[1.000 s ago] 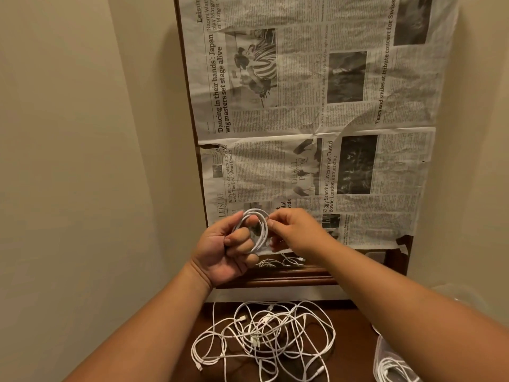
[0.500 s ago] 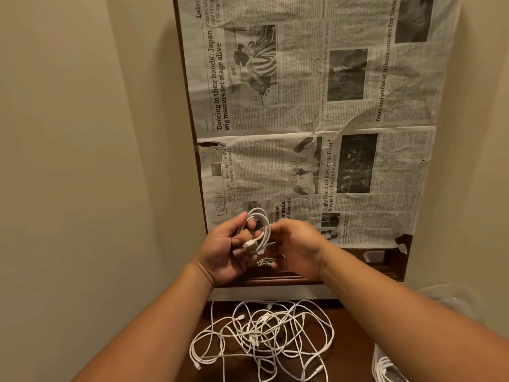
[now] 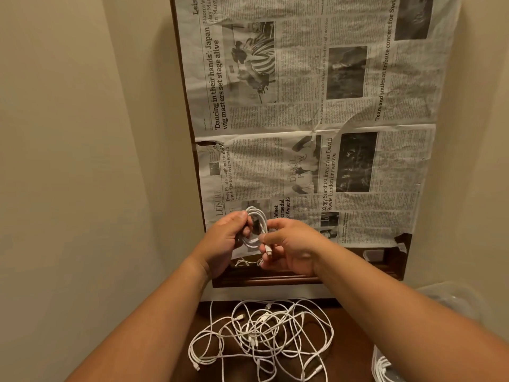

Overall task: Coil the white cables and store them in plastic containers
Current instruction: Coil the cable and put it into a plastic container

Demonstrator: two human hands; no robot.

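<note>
A coiled white cable [image 3: 257,226] is held up in front of the newspaper. My left hand [image 3: 227,242] grips the coil on its left side, fingers curled through the loops. My right hand [image 3: 292,248] pinches the cable's loose plug end [image 3: 268,250] just below and right of the coil. A tangle of loose white cables [image 3: 261,337] lies on the dark wooden tabletop below my arms. A clear plastic container [image 3: 381,365] with a coiled cable inside shows at the bottom right edge, mostly hidden by my right arm.
Newspaper sheets [image 3: 316,119] cover a dark wood-framed panel [image 3: 275,279] leaning against the beige wall. A clear plastic lid or tub [image 3: 451,296] sits at the right behind my forearm. The wall [image 3: 82,161] closes in on the left.
My right hand moved down from the top of the coil and now pinches the plug end below it. The coil stayed in my left hand, slightly turned.
</note>
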